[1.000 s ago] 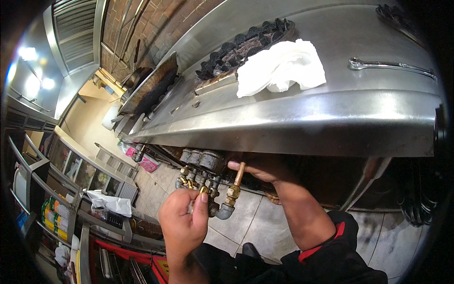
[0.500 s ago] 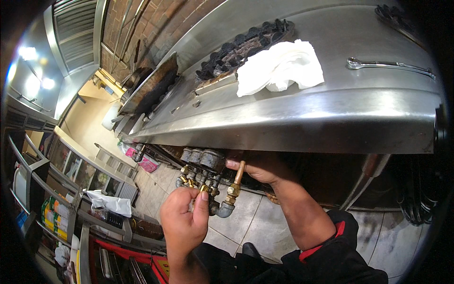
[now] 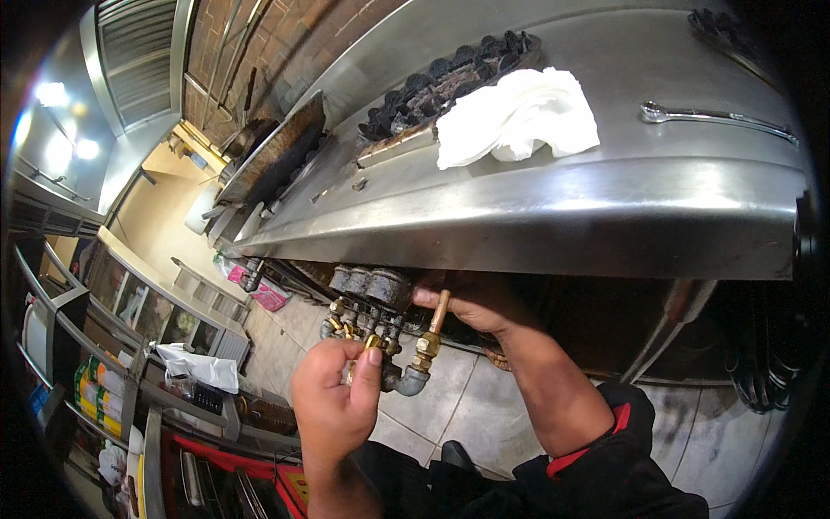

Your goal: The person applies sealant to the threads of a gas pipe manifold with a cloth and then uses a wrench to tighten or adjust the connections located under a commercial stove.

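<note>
Below the front edge of the steel counter hangs a gas pipe assembly [image 3: 415,381] of grey elbows and brass fittings. My left hand [image 3: 337,394] is closed, thumb and forefinger pinching a small brass valve piece [image 3: 373,342] on it. My right hand [image 3: 480,303] reaches in under the counter's lip, beside the dark round metal cylinders [image 3: 385,287]. Its thumb points toward them, and its other fingers are hidden in shadow. A copper tube [image 3: 440,311] stands up from a brass nut [image 3: 427,346] in front of that hand.
A crumpled white cloth [image 3: 519,117] and a wrench [image 3: 718,119] lie on the steel counter [image 3: 622,195], near a blackened burner opening [image 3: 450,82]. Dark hoses [image 3: 761,372] hang at the right. Shelves with packages [image 3: 99,389] stand at the left, above a tiled floor [image 3: 497,415].
The view has shifted very slightly. My left hand keeps its pinch on the brass piece with barely any movement, and my right hand stays under the counter's lip.
</note>
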Tool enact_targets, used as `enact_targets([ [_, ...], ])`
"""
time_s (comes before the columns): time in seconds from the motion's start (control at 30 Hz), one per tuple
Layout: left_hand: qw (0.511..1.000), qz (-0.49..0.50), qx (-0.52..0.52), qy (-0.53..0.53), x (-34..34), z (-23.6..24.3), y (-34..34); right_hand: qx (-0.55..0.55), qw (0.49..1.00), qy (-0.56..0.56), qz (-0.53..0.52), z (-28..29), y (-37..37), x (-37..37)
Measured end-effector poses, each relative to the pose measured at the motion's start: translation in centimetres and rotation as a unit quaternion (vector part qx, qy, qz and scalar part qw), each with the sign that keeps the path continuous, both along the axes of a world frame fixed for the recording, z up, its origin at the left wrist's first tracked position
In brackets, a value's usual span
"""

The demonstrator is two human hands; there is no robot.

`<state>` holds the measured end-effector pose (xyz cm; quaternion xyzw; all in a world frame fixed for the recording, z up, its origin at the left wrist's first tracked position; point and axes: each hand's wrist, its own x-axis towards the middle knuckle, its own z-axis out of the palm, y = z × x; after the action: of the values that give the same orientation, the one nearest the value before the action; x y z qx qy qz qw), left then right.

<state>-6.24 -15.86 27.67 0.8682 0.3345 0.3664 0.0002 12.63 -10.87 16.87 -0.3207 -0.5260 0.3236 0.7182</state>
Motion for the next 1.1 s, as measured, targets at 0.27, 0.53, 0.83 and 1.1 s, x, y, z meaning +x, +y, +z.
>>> enact_targets([
  [0.27,0.935,-0.087,-0.065,-0.337,-3.3,-2.0,2.0,-0.03,0.999,-0.005,0.027,0.2,-0.6,0.1],
  [0.53,0.916,-0.115,-0.072,-0.378,-4.9,-4.3,3.3,-0.066,0.997,0.007,0.039,0.2,-0.7,0.0],
  [0.83,0.914,-0.111,-0.09,-0.379,-5.2,-4.7,3.5,-0.072,0.981,0.113,0.137,0.1,-0.6,-0.6],
  [1.1,0.917,-0.102,-0.103,-0.373,-5.3,-4.8,3.6,-0.058,0.993,0.055,0.089,-0.4,-0.4,-0.2],
])
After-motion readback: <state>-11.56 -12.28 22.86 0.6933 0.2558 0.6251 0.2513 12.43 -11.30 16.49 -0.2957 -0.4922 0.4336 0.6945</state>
